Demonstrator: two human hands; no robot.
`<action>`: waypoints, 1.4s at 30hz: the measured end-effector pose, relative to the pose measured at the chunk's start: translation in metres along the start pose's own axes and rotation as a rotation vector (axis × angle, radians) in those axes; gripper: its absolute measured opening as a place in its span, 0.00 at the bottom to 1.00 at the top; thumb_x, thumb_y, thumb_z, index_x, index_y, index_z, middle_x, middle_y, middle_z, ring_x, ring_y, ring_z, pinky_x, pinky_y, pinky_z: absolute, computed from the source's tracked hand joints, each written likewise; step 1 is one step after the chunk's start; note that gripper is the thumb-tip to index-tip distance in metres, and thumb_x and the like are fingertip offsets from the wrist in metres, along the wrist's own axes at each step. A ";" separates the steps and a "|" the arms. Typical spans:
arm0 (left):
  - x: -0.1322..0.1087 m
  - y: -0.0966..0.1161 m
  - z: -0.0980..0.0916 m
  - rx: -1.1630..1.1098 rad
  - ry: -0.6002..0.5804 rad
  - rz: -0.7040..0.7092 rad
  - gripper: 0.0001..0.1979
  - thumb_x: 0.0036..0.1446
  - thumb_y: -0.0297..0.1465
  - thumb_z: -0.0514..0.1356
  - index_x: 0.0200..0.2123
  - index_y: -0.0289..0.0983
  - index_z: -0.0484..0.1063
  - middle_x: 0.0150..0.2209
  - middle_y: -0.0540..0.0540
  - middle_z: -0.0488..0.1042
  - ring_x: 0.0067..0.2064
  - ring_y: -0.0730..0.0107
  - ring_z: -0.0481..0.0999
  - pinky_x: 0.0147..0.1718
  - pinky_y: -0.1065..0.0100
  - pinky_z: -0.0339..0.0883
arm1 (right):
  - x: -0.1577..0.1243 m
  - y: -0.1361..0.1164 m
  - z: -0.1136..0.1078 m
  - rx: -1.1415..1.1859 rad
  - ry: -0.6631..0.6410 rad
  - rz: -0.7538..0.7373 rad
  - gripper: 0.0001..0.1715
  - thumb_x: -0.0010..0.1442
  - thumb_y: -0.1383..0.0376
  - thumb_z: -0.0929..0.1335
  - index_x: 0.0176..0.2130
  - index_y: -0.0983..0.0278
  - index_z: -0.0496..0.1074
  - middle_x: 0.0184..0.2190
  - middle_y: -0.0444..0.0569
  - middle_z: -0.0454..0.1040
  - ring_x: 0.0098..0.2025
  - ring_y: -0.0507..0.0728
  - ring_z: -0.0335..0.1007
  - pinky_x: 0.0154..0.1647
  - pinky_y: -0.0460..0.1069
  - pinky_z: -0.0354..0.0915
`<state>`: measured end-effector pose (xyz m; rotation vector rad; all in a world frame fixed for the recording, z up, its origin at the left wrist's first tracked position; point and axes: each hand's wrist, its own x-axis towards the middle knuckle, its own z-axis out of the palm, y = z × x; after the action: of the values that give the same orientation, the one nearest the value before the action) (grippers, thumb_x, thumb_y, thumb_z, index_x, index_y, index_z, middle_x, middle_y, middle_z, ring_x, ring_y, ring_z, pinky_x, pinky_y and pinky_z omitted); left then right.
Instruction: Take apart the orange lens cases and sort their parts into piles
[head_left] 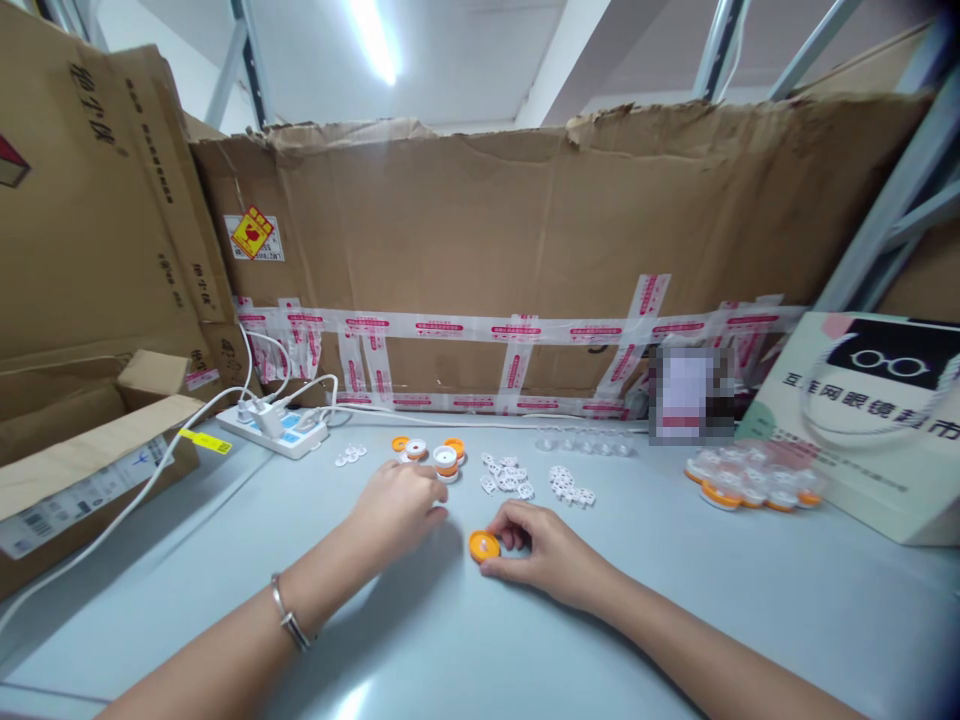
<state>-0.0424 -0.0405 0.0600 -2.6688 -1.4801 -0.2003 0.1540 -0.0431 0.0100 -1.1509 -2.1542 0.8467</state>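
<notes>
My right hand holds a round orange plastic piece by its right edge, between thumb and fingers. A small whitish part sits at the middle of this orange piece. My left hand is over the table, just in front of a stack of white and orange round pieces; its thumb and index finger are apart, and the other fingers are partly hidden behind the hand. More orange and white rings lie beside the stack. Small white flat pieces form a pile behind my right hand.
Another group of white pieces lies to the right, with clear domed parts behind. Clear-topped orange and white pieces are heaped near a paper bag. On the left are a power strip and an open carton.
</notes>
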 end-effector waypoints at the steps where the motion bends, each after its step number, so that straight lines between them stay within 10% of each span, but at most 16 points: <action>1: 0.001 0.004 0.004 -0.064 0.032 0.035 0.05 0.50 0.27 0.59 0.30 0.37 0.74 0.33 0.46 0.75 0.36 0.64 0.73 0.34 0.67 0.61 | 0.000 0.000 0.000 0.003 -0.001 -0.004 0.09 0.44 0.63 0.71 0.28 0.64 0.69 0.23 0.41 0.63 0.26 0.50 0.58 0.27 0.45 0.56; 18: 0.007 0.012 0.021 -0.629 0.089 0.105 0.04 0.52 0.25 0.58 0.29 0.36 0.73 0.33 0.48 0.70 0.37 0.71 0.70 0.39 0.70 0.62 | -0.001 -0.001 -0.002 0.210 0.029 -0.047 0.10 0.48 0.67 0.68 0.35 0.64 0.68 0.31 0.46 0.73 0.33 0.52 0.66 0.36 0.47 0.62; 29: 0.006 0.015 0.025 -0.617 0.049 0.090 0.04 0.50 0.24 0.58 0.28 0.36 0.74 0.33 0.49 0.70 0.35 0.71 0.69 0.37 0.70 0.63 | 0.001 -0.003 -0.002 0.167 0.009 -0.007 0.11 0.47 0.66 0.69 0.34 0.64 0.70 0.31 0.45 0.72 0.34 0.53 0.65 0.36 0.47 0.61; 35: 0.009 0.009 0.022 -0.654 0.228 0.036 0.08 0.56 0.28 0.54 0.28 0.35 0.72 0.31 0.48 0.71 0.36 0.71 0.69 0.38 0.69 0.62 | 0.001 -0.002 -0.002 0.220 0.052 0.063 0.13 0.45 0.64 0.70 0.35 0.64 0.71 0.31 0.45 0.72 0.32 0.52 0.64 0.35 0.47 0.61; 42: 0.008 0.007 0.019 -0.631 0.261 -0.003 0.10 0.58 0.31 0.52 0.30 0.35 0.71 0.29 0.48 0.70 0.33 0.72 0.68 0.31 0.72 0.61 | 0.007 0.006 -0.006 0.357 0.278 0.066 0.16 0.48 0.57 0.67 0.37 0.63 0.69 0.34 0.48 0.73 0.34 0.54 0.66 0.33 0.49 0.62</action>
<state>-0.0307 -0.0350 0.0425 -2.9144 -1.5225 -1.1407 0.1576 -0.0329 0.0110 -1.0857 -1.6685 0.9885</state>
